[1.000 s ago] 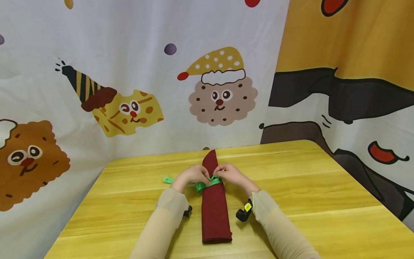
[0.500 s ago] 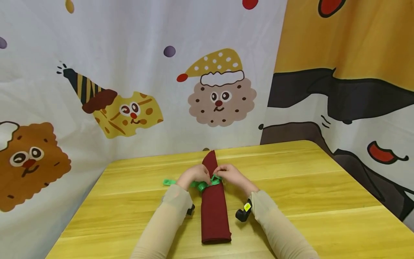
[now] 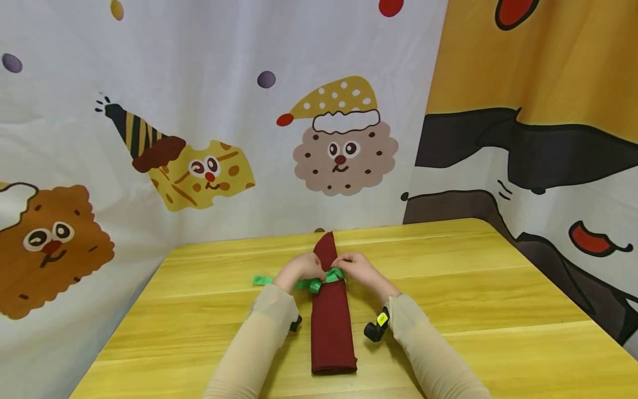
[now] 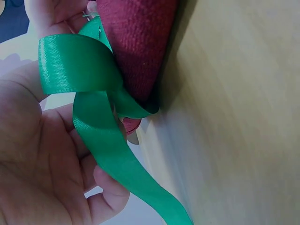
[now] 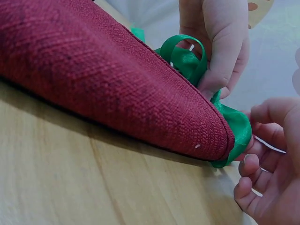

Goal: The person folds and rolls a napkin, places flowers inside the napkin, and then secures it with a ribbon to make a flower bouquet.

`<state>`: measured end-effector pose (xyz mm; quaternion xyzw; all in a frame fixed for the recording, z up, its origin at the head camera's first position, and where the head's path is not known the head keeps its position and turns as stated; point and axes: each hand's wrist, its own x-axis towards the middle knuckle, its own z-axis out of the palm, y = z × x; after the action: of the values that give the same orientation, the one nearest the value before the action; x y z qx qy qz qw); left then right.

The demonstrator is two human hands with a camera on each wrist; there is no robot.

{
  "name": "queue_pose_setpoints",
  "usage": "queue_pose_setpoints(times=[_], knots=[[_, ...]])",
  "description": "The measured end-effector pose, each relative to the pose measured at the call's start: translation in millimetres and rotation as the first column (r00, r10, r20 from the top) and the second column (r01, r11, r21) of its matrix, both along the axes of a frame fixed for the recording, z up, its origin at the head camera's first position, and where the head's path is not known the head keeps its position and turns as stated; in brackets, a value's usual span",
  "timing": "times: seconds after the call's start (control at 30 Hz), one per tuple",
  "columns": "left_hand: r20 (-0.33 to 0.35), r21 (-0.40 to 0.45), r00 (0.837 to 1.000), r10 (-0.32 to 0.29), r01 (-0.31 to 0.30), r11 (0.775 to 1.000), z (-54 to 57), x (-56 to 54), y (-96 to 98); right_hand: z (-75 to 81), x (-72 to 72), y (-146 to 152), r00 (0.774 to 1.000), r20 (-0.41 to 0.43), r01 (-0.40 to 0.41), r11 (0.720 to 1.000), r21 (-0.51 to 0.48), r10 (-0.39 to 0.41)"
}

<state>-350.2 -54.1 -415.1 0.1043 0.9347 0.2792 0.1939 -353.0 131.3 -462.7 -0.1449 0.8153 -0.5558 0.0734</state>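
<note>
A dark red folded cloth [image 3: 333, 327] lies lengthwise on the table, its pointed end away from me. Round its upper part runs a green satin ribbon [image 3: 334, 275], with a loop and a long tail out to the left. My left hand [image 3: 305, 267] pinches the ribbon at the cloth's left side; in the left wrist view a ribbon loop [image 4: 77, 63] stands over its fingers. From the right, my right hand [image 3: 360, 269] holds the ribbon between thumb and finger. The right wrist view has the ribbon's bend [image 5: 239, 133] at those fingertips [image 5: 262, 112]. The knot itself is partly hidden.
The pale yellow wooden table [image 3: 473, 288] reaches to a curtain [image 3: 219, 72] printed with cartoon figures behind it. A black wrist camera [image 3: 376, 327] sits by the right cuff, close to the cloth. The ribbon's loose end [image 3: 262, 280] lies on the table at left.
The left fingers have turned and shifted slightly at the knot, and the ribbon loop beside them has become smaller and moved right. My right hand stays almost in place.
</note>
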Motion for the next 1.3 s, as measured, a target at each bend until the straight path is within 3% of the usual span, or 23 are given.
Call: queue_pose_setpoints(times=[0.2,0.4,0.67,0.9,1.07,1.3], knots=[[-0.02,-0.005,1.0,0.004,-0.004,1.0,-3.0,-0.3,0.9,-0.8,0.9,-0.4,0.998,-0.034,0.052,0.998,0.03,-0.051],[-0.033,-0.023,0.999,0.002,-0.003,1.0,-5.5,-0.2,1.1,-1.9,-0.1,0.4,0.996,-0.09,0.015,0.997,0.082,-0.007],[-0.044,-0.049,0.999,0.001,-0.003,0.999,-5.0,3.6,2.0,-2.5,0.0,2.7,0.994,-0.088,-0.054,0.983,0.176,0.07],[-0.027,-0.051,1.0,-0.001,-0.001,0.999,-4.3,5.1,1.8,-2.9,0.4,-0.2,0.99,-0.113,-0.057,0.966,0.253,0.088],[-0.036,-0.054,0.999,-0.001,-0.001,0.999,-3.9,5.3,1.8,-1.4,1.1,0.0,0.988,-0.121,-0.067,0.967,0.247,0.099],[-0.033,-0.052,0.999,-0.016,0.014,0.999,-1.6,6.3,4.1,-2.3,0.6,3.9,0.995,-0.093,-0.03,0.989,0.142,0.043]])
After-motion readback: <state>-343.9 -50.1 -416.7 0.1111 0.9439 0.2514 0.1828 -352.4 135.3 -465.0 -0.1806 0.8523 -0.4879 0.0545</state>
